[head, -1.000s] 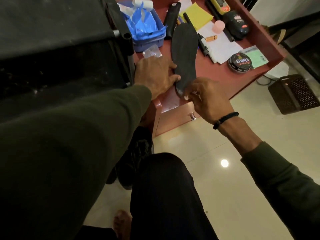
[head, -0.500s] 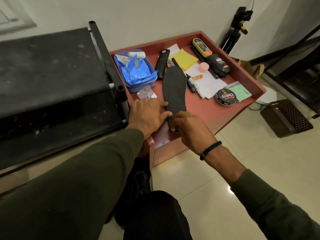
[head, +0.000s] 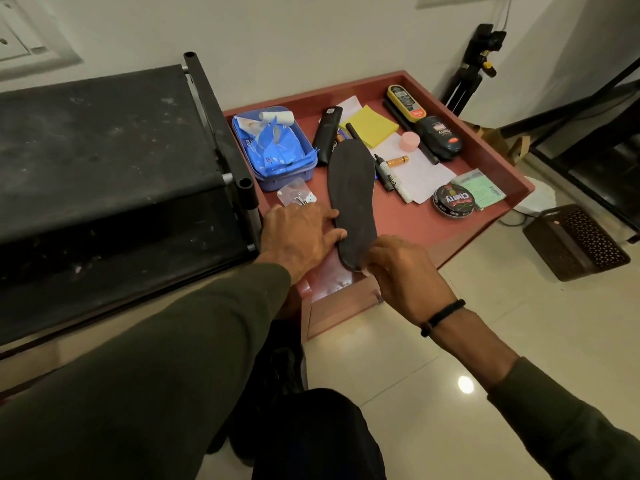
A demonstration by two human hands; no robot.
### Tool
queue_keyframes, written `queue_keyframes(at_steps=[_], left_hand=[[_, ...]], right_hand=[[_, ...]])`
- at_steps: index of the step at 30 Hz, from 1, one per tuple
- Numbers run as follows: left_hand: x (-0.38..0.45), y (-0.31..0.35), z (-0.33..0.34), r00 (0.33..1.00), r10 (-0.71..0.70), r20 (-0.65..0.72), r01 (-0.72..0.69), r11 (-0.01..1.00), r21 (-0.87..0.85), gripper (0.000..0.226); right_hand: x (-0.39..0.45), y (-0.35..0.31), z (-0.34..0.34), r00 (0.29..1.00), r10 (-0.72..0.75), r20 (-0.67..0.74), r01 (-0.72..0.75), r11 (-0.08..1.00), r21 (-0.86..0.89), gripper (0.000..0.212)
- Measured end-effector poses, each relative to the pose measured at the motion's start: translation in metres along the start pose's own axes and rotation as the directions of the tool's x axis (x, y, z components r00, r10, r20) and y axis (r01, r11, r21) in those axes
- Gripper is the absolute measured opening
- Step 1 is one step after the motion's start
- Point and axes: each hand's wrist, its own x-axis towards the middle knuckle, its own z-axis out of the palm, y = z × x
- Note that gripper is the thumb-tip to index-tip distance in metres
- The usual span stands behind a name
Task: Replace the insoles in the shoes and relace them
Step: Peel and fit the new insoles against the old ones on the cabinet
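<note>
- Both hands on the insole (head: 353, 199), flat on the red table (head: 408, 223)
- left hand (head: 301, 237): straight fingers steadying its edge
- right hand (head: 401, 271): fingertips pinching the heel, probably to lift it

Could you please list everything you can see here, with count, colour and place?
insole: 1, black, flat along the middle of the red table
red table: 1, beside the rack
blue tray: 1, holding blue packets, table's far left
shoe polish tin: 1, black, table's right
polish bottles: 2, black and yellow-black, far right
sticky notes: 1 pad, yellow, far middle
marker: 1, black-white, right of insole
pink cap: 1, on white paper
black rack: 1, left
brown basket: 1, floor, right
left hand: touches the insole's left edge
right hand: at the insole's heel
</note>
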Motion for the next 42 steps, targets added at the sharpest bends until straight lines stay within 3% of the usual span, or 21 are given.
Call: queue_keyframes(at_steps=[7,16,20,24,28,32,38,42], left_hand=[[0.0,0.0,-0.007,1.0,-0.003,0.024,0.004,1.0,-0.017,0.05],[0.0,0.001,-0.004,1.0,-0.007,-0.011,0.006,1.0,-0.026,0.054],[0.002,0.0,-0.004,1.0,-0.01,-0.008,0.009,1.0,-0.025,0.054],[0.002,0.001,-0.004,1.0,-0.005,-0.007,0.004,1.0,-0.012,0.054],[0.001,0.001,-0.005,1.0,-0.004,0.004,0.004,1.0,-0.013,0.055],[-0.002,0.003,-0.006,1.0,-0.018,0.022,0.018,1.0,-0.018,0.054],[-0.002,0.003,-0.007,1.0,-0.014,0.015,0.014,1.0,-0.009,0.053],[-0.001,0.002,-0.006,1.0,-0.015,0.001,0.015,1.0,-0.023,0.053]], right_hand=[[0.035,-0.026,0.016,0.998,-0.058,-0.003,0.058,0.998,-0.031,0.017],[-0.009,-0.002,0.007,0.996,-0.087,-0.003,0.086,0.992,-0.096,0.025],[-0.01,0.019,-0.005,1.0,0.018,-0.016,-0.019,0.996,-0.083,0.027],[-0.004,0.018,-0.021,0.944,0.294,-0.152,-0.254,0.938,0.238,0.02],[0.018,0.014,-0.025,0.919,0.393,-0.037,-0.359,0.87,0.339,0.013],[0.031,0.006,-0.015,0.929,0.369,-0.015,-0.355,0.905,0.236,0.015],[0.031,0.0,-0.007,0.98,0.195,-0.031,-0.195,0.98,-0.025,0.015],[0.029,0.0,-0.008,0.988,0.153,0.013,-0.152,0.987,-0.046,0.02]])
